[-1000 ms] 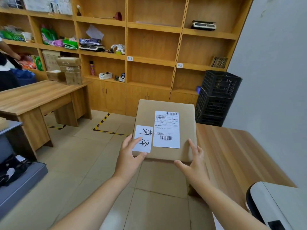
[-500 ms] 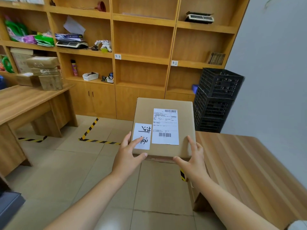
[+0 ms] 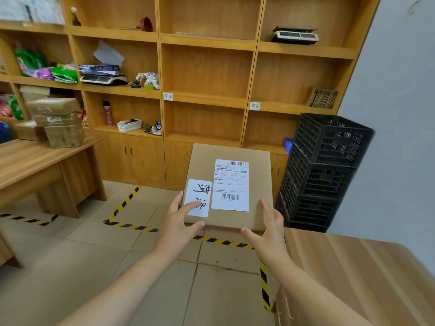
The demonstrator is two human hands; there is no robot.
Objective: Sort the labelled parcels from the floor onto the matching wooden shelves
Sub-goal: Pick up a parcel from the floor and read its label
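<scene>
Currently, left hand (image 3: 179, 222) and right hand (image 3: 268, 229) clamp the parcel (image 3: 229, 184) flat, handwritten label (image 3: 197, 198) upward, facing the tagged wooden shelves (image 3: 207, 100), likely for matching.

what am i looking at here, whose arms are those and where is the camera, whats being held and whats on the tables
There is no machine here. The picture comes from one wide-angle camera worn on a person's head, looking forward and down, so the two bare arms coming in from the bottom are that person's own.

The left hand and the right hand hold a cardboard box by its near corners, up in the air above the tiled floor. On top of it are a printed shipping label with barcodes and a smaller white slip with handwritten characters.

Ahead stand wooden shelves, some with small paper tags on their edges. The desk on the left carries a pile of taped parcels. Black plastic crates are stacked on the right.
</scene>
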